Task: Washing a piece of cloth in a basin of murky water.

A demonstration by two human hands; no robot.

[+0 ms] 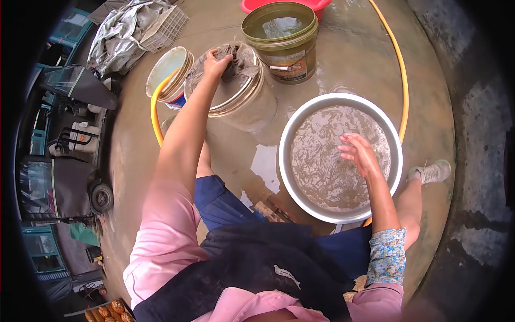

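My left hand [217, 63] grips a dark, wet cloth [235, 66] that lies bunched over the mouth of a clear plastic bucket [251, 108]. Part of the cloth drapes across the bucket's rim, and murky liquid shows beside it. Over a wide metal basin [285, 161], my right hand [359, 152] hangs with its fingers apart and nothing in them. Muddy, rippled water [322, 169] with some froth fills much of the basin.
Behind stand a green-brown bucket [297, 60] of water and a red basin [273, 4]. A yellow hose [155, 110] enters a small white bucket [164, 70]; more hose [400, 68] curves along the right. A plastic crate [167, 28] and covered three-wheelers [60, 189] are farther left. The floor is wet.
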